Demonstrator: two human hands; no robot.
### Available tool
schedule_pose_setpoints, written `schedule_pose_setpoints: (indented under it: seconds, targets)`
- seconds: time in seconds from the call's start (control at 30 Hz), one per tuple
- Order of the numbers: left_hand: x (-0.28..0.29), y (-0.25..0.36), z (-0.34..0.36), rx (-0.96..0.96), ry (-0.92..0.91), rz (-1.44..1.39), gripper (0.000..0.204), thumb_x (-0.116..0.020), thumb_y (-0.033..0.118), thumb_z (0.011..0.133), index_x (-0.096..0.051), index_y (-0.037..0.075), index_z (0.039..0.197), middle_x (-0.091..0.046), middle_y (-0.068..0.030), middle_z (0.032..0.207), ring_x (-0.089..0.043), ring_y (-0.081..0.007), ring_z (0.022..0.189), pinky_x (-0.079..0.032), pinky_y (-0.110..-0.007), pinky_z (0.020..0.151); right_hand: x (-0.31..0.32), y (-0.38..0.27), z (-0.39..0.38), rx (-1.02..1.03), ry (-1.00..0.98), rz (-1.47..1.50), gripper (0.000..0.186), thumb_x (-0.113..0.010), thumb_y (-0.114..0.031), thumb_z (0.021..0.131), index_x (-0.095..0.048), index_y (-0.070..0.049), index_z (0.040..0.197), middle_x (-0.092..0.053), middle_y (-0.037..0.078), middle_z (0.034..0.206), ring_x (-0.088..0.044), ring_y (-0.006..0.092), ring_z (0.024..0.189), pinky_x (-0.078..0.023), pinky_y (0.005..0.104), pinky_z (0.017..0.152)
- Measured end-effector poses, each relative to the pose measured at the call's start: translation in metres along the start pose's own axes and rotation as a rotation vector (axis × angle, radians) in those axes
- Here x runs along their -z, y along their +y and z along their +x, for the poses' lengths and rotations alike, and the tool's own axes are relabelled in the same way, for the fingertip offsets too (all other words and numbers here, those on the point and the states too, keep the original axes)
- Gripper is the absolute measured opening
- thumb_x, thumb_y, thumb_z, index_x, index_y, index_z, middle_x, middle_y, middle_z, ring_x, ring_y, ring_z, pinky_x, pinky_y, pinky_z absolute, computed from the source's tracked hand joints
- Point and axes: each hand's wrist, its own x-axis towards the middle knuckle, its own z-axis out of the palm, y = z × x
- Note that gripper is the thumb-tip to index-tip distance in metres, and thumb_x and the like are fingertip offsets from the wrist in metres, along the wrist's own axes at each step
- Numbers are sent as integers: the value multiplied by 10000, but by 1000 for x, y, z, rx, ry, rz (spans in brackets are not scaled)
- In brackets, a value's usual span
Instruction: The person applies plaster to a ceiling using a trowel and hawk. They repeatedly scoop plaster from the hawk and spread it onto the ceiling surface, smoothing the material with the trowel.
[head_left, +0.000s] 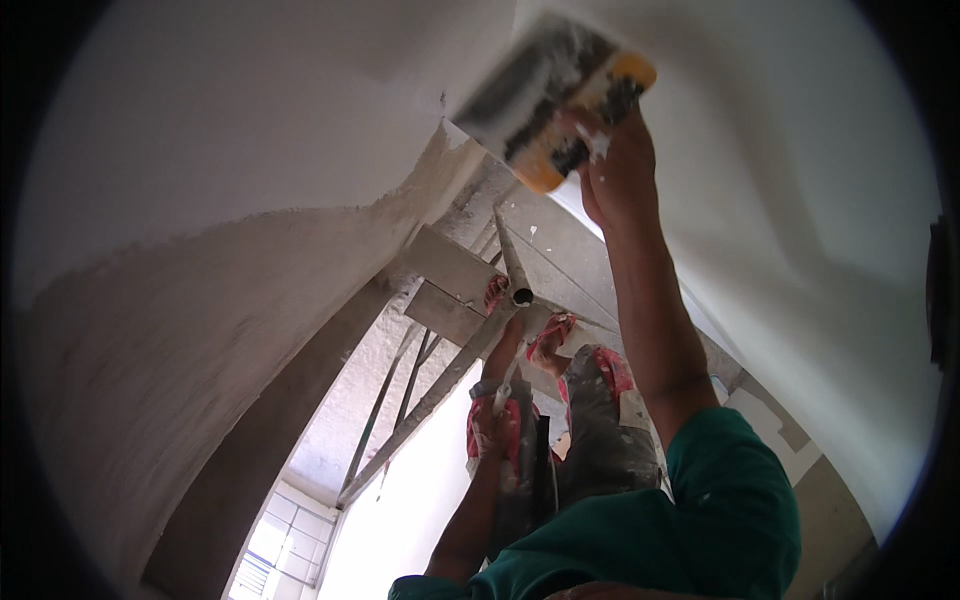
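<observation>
The white plaster ceiling [250, 110] is smooth overhead and rough and grey at its lower edge. Below hang grey metal scaffold bars [440, 380]. The right hand [615, 165] grips a wide, plaster-smeared trowel [550, 95] — flat against the ceiling. The left hand [490, 425] closes round a bar — fingers wrapped.

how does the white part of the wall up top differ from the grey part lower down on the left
The white area looks smooth and even, while the grey area looks rough and grainy. The white area is bright and lies by the trowel in the right hand; the grey area is darker and sits away from it. They meet along a ragged edge.
</observation>
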Motion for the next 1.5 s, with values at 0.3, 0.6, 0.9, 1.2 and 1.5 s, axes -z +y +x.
schedule_pose_setpoints:
  seconds: [0.3,0.6,0.9,1.2,1.5]
  targets:
    - [10,6,10,158,15,-101,225,-551,89,783,-580,-7,985,-588,-104,706,-605,-204,598,-505,-321,523,128,336,44,-603,339,-284,453,-573,-14,785,-348,-50,1177,-548,120,986,-596,189,791,-525,343,550]
    - [7,-23,4,245,74,-224,260,-545,174,855,-563,-46,991,-572,-33,698,-561,-97,581,-538,-247,515,104,414,93,-717,292,-240,359,-513,-22,830,-364,-48,1155,-547,148,1009,-614,243,865,-544,411,639]
    - [9,-11,13,197,61,-220,265,-532,191,869,-542,-40,999,-566,-35,696,-553,-97,574,-511,-239,502,72,386,109,-669,230,-127,363,-546,-35,815,-404,-48,1149,-545,129,1059,-571,273,974,-504,510,804]
    - [3,16,16,171,57,-122,241,-543,137,784,-583,5,982,-600,-148,749,-584,-299,670,-462,-399,581,18,244,73,-517,146,-60,388,-544,-48,823,-358,-88,1161,-567,102,1016,-576,215,942,-522,418,729]
    - [6,26,9,76,-66,78,286,-560,159,747,-597,4,986,-626,-207,836,-598,-384,749,-454,-465,640,-74,6,14,-326,3,-103,417,-605,-14,817,-358,-46,1152,-593,108,999,-626,200,911,-556,339,674]
